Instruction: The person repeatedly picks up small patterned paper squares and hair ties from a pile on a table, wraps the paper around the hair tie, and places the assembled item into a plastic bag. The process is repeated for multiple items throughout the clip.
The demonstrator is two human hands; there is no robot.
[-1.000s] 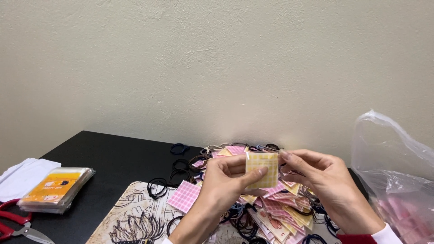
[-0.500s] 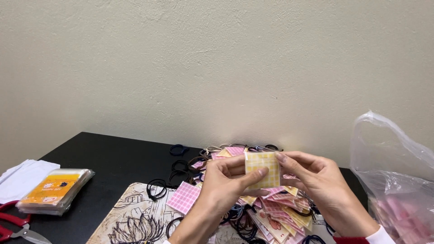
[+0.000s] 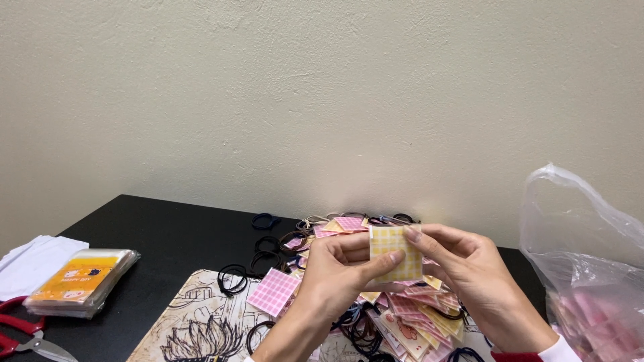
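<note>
Both hands hold one small yellow checked card up above the black table. The left hand pinches its lower edge with thumb and finger, and the right hand closes narrow on its right side. Under them lies a pile of pink and yellow cards with black hair ties at ten o'clock. A clear plastic bag stands at three o'clock.
</note>
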